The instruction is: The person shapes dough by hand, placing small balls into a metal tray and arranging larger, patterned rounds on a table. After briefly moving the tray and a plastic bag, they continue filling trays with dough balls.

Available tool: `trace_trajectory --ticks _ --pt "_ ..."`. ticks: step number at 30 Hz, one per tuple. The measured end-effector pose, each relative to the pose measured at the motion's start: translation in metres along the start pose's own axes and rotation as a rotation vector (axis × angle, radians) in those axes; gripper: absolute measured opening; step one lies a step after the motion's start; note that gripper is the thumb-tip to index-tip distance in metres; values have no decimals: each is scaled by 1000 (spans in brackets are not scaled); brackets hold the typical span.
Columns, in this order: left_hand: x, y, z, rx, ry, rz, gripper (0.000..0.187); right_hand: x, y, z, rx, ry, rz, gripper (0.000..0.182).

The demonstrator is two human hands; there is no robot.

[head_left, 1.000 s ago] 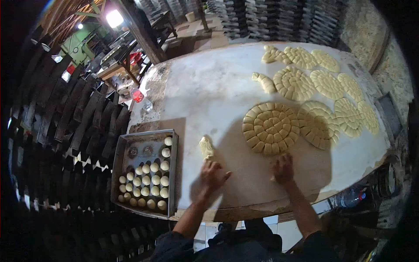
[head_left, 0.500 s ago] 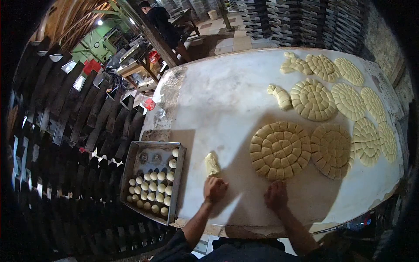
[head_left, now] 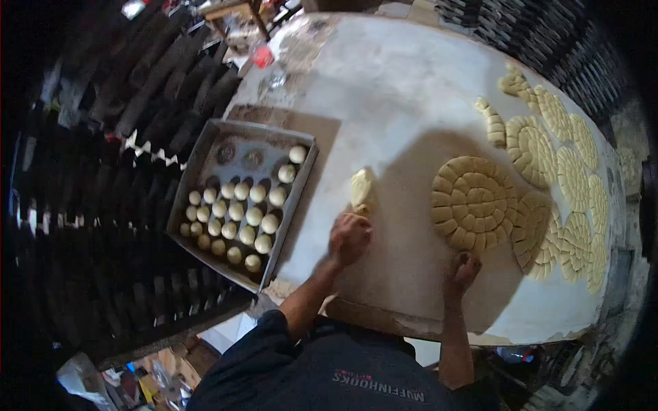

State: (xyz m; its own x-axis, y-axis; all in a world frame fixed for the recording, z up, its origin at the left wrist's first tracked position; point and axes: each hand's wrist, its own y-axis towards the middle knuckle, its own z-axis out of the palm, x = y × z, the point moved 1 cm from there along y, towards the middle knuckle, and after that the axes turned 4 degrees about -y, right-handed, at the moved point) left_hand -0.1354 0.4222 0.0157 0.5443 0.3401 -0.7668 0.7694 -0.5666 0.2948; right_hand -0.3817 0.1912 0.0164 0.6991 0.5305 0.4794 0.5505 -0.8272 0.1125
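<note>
My left hand (head_left: 351,238) is closed at the near end of a pale yellow, elongated lump (head_left: 361,186) lying on the white tabletop; whatever the fingers grip is hidden. My right hand (head_left: 467,269) is closed too, beside the near edge of a large round of dough (head_left: 476,203) cut into small blocks in rings. What is inside those fingers does not show. Partly in shadow, a second scored dough round (head_left: 532,231) sits to the right of the large one.
A metal tray (head_left: 291,229) with several dough balls (head_left: 236,210) stands left of my left hand. More scored rounds (head_left: 531,151) line the table's right side, near a short cut dough strip (head_left: 493,123). A clear bottle with red label (head_left: 263,56) lies at the far left.
My view has tilted downward and turned, so the tray and lump appear higher. Both hands stay closed, the left still by the lump, the right still near the large round.
</note>
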Motion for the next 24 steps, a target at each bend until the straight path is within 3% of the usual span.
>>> trace_trajectory --ticks 2,4,6,8,9,11,12,14,15,16,17,18,19,21,22,23,24 --pt "-12 -32 -11 232 -96 109 20 11 -36 0 -4 198 -144 23" --pt "-28 -59 -56 371 57 81 29 -17 -61 -8 32 35 -362 19" --pt "-25 -66 -103 477 -77 -21 32 -21 -60 -44 139 37 -257 19" --pt "-27 -56 -155 587 -215 -129 36 -19 -46 -76 455 -169 247 21" --pt "-29 -28 -183 481 -240 -75 33 -92 -57 -65 449 -48 32 23" --pt "1 27 -220 227 -167 60 30 15 -49 -72 360 407 446 25" --pt "23 57 -231 78 -75 141 30 51 -41 -49 327 445 402 28" --pt "78 110 -241 -15 -20 -52 31 146 -22 -4 311 639 300 40" --pt "108 123 -236 -81 -35 -135 34 228 -3 1 482 611 138 40" --pt "127 126 -235 -94 -45 -132 34 294 3 14 440 696 4 39" --pt "143 132 -233 92 67 -218 45 342 16 32 320 429 -272 38" --pt "152 138 -232 279 181 -302 57 394 27 39 199 383 -604 37" --pt "152 141 -234 257 173 -299 57 442 34 45 160 411 -724 34" --pt "151 136 -235 297 309 -332 84 477 56 105 185 557 -933 34" --pt "155 131 -238 334 292 -308 97 483 65 133 237 447 -960 35" --pt "155 128 -244 330 296 -306 97 488 69 150 285 340 -977 36" --pt "156 129 -250 306 167 -261 97 484 67 159 143 256 -1049 34"
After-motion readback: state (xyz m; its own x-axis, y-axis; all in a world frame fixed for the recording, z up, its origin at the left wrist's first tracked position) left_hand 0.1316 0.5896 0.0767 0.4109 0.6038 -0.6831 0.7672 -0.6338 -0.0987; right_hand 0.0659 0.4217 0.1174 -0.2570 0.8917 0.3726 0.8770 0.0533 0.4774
